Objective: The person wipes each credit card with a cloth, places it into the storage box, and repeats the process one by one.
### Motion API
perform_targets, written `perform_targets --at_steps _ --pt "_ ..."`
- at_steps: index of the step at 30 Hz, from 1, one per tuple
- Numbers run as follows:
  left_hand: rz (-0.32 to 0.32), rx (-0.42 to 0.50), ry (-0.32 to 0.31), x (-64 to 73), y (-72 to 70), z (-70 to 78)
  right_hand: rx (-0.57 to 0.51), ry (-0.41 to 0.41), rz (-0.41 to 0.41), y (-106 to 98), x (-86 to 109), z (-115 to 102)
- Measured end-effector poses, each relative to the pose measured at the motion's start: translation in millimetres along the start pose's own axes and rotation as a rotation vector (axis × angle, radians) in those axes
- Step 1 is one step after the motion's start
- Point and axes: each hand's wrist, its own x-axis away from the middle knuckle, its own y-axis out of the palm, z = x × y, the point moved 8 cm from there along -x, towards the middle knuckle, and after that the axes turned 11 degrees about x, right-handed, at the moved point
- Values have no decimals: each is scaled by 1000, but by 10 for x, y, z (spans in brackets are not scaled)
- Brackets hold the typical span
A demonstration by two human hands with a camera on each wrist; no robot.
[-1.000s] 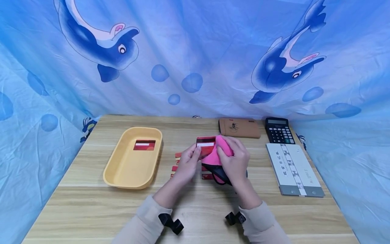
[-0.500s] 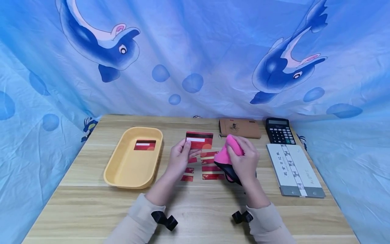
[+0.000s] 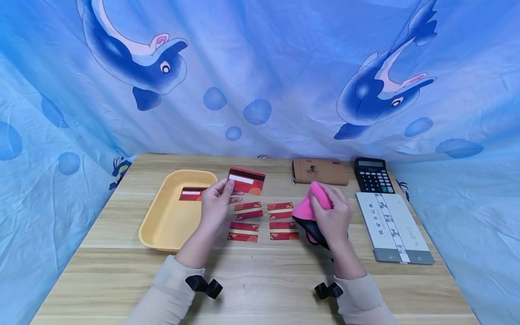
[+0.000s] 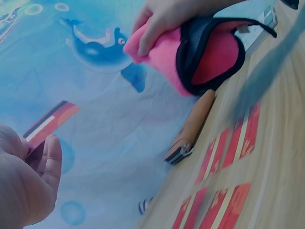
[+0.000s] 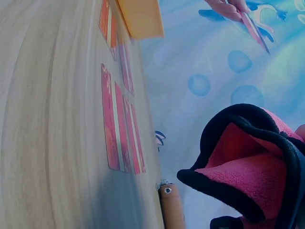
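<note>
My left hand (image 3: 215, 203) pinches a red bank card (image 3: 246, 180) between thumb and fingers, raised near the right rim of the yellow tray (image 3: 152, 221). The card shows a black stripe and a white strip. My right hand (image 3: 335, 214) grips a pink fleece piece with black trim (image 3: 313, 203), bunched at its top. Seen from the right wrist, the fleece piece (image 5: 248, 176) hangs with a wide black-edged opening, like a pouch or mitten; its exact kind is unclear. Several red cards with a cream band (image 3: 283, 230) lie in two rows between the hands.
Another red card (image 3: 190, 194) lies in the tray, partly hidden by the left hand. A brown wallet (image 3: 321, 171) sits at the back. A black calculator (image 3: 373, 175) and a white-grey ledger book (image 3: 394, 228) lie at the right. A blue dolphin curtain (image 3: 260, 81) hangs behind the table.
My left hand has drawn the card away from the pink fleece piece and carried it left toward the tray. My right hand has shifted right with the fleece piece, uncovering the cards on the table.
</note>
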Motion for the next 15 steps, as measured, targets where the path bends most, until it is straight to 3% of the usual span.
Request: perform_targets --at_steps 9,15 --pt "-2 42 11 -88 -188 164 14 2 2 -8 11 75" --pt "54 26 33 -178 -381 235 23 26 -3 -27 12 119"
